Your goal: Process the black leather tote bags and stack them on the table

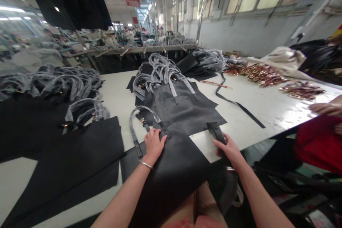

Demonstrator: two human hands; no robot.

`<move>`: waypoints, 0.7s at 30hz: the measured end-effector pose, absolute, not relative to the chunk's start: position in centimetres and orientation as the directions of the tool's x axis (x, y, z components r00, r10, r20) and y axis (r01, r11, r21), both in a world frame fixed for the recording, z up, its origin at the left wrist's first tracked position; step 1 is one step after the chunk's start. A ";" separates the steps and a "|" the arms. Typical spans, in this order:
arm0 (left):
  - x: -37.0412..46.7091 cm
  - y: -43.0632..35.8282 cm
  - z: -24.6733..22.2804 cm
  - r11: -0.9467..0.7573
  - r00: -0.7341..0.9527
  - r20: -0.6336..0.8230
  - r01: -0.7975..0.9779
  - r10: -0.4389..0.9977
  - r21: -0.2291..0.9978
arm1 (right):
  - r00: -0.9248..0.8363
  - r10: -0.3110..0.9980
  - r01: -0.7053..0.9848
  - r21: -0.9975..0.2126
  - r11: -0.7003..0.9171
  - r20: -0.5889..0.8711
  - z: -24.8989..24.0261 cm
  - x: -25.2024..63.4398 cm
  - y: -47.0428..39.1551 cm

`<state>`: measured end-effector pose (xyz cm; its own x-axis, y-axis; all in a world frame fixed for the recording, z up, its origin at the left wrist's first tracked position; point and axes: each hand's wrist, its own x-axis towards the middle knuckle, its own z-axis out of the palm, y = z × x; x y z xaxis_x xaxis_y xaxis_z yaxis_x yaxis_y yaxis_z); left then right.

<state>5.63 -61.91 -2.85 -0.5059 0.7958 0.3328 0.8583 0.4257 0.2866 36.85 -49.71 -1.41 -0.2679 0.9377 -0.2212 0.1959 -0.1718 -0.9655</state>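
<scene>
A black leather panel [176,160] lies over the near edge of the table, with a plastic-wrapped handle [133,121] arching from its upper part. My left hand [154,145] rests on the panel just below that handle, fingers bent and slightly apart, near a small gold buckle [143,120]. In my right hand [227,149] is a black strap [217,133], with fingers wrapped round it; its lower part hangs past the table edge. Beyond my left hand, more black panels [184,107] with wrapped handles [162,69] are stacked.
Black panels [91,149] with handles cover the left side. A loose black strap [248,113], brown straps [264,74] and cream cloth [283,57] lie to the right. At the right edge are another person's hand [327,108] and red cloth [317,142]. Black bags [77,9] hang overhead.
</scene>
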 end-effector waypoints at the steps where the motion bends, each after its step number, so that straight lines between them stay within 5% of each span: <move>1: 6.4 -62.0 -2.8 0.417 -0.497 0.339 0.863 0.798 0.284 | -0.279 0.940 0.175 -0.972 -0.153 -0.199 -1.4 36.9 -49.8; 10: 10.0 -60.2 -3.7 0.175 -0.253 0.396 0.959 0.883 0.222 | -0.197 0.966 0.123 -0.982 -0.144 -0.167 1.7 41.6 -52.0; 19: 7.0 -56.5 -2.1 0.285 -0.347 0.392 0.935 0.852 0.211 | -0.196 0.955 0.161 -0.968 -0.191 -0.221 0.5 48.3 -57.4; 21: 9.4 -56.5 -1.4 0.184 -0.276 0.401 0.949 0.873 0.255 | -0.201 0.948 0.184 -0.960 -0.210 -0.245 -0.8 49.3 -58.2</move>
<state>9.35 -56.50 -1.38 -0.2764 0.8735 0.4008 0.9495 0.1835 0.2546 49.34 -58.23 -0.78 -0.2014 0.9483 -0.2455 0.1839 -0.2095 -0.9604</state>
